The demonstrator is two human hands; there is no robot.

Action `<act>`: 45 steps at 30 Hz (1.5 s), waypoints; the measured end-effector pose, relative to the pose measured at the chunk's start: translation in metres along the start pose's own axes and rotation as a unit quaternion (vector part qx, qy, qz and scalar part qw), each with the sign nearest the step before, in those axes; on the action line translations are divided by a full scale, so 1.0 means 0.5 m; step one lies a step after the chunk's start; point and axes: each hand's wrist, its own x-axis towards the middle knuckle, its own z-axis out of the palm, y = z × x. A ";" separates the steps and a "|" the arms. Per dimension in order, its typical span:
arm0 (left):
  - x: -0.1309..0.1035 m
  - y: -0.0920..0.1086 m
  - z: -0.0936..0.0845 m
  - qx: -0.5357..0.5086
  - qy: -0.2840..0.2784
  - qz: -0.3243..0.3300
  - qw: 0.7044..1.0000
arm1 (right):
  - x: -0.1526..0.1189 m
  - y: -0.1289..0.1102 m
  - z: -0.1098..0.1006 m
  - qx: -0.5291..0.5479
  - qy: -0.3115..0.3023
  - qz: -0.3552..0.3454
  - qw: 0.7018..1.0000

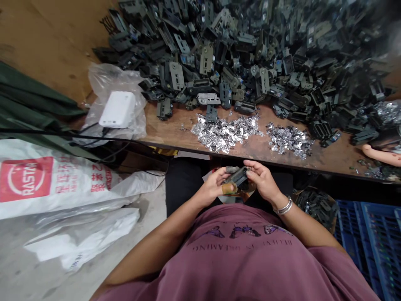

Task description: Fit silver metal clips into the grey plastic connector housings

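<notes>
Hands [265, 182] hold a part [240, 178] beside the cluttered table [169, 130].

Middling, soft indoor light, slightly cool; its direction I can't tell. White box [118, 109] and white sack [78, 171] read brightest, at left. Small silver pieces [216, 136] throw hard, scattered glints; my bracelet [284, 206] catches a highlight. Deep shadow under the near edge of the bench [169, 129], swallowing detail around my lap. The dark part [240, 177] between my hands shows a dull sheen, fine detail soft. Far right of the heap [219, 54] goes hazy and smeared. Wide lens bows the bench edge and stretches my arms toward the near corners.
</notes>
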 end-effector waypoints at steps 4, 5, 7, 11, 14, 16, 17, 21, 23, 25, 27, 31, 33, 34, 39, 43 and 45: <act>0.009 0.012 0.011 -0.053 0.045 -0.097 0.993 | 0.023 -0.033 -0.009 -0.225 -0.091 -0.123 0.962; 0.012 0.014 0.016 -0.070 0.050 -0.102 0.991 | 0.039 -0.045 -0.016 -0.284 -0.089 -0.152 0.943; 0.016 0.018 0.025 -0.112 0.060 -0.095 0.987 | 0.084 -0.069 -0.034 -0.403 -0.044 -0.212 0.889; 0.020 0.027 0.036 -0.152 0.084 -0.083 0.981 | 0.174 -0.099 -0.058 -0.639 -0.004 -0.230 0.734; 0.022 0.032 0.034 -0.127 0.108 -0.083 0.983 | 0.194 -0.106 -0.063 -0.739 -0.053 -0.206 0.639; 0.024 0.033 0.029 -0.116 0.132 -0.085 0.981 | 0.182 -0.106 -0.068 -0.759 -0.086 -0.208 0.611; 0.025 0.034 0.026 -0.116 0.144 -0.086 0.979 | 0.173 -0.105 -0.072 -0.759 -0.096 -0.208 0.609; 0.031 0.030 0.026 -0.121 0.158 -0.086 0.976 | 0.152 -0.103 -0.083 -0.730 -0.076 -0.194 0.651; 0.036 0.027 0.033 -0.117 0.151 -0.087 0.978 | 0.160 -0.103 -0.077 -0.728 -0.041 -0.181 0.660; 0.038 0.027 0.041 -0.110 0.144 -0.089 0.979 | 0.174 -0.103 -0.068 -0.740 -0.024 -0.167 0.651; 0.037 0.029 0.044 -0.100 0.142 -0.094 0.980 | 0.183 -0.104 -0.060 -0.746 -0.018 -0.165 0.645; 0.029 0.036 0.041 -0.082 0.152 -0.079 0.982 | 0.157 -0.099 -0.049 -0.651 -0.010 -0.206 0.731; 0.027 0.035 0.039 -0.078 0.148 -0.059 0.984 | 0.124 -0.089 -0.036 -0.538 -0.005 -0.229 0.811; 0.027 0.033 0.040 -0.074 0.143 -0.048 0.986 | 0.106 -0.082 -0.026 -0.475 0.003 -0.237 0.847; 0.032 0.017 0.052 -0.007 0.116 0.013 0.993 | 0.047 -0.056 0.023 -0.356 0.031 -0.329 0.874; 0.031 0.009 0.058 0.096 0.127 0.057 0.986 | 0.040 -0.047 0.030 -0.389 0.031 -0.390 0.834; 0.029 0.007 0.059 0.154 0.136 0.073 0.976 | 0.039 -0.039 0.028 -0.403 0.037 -0.398 0.823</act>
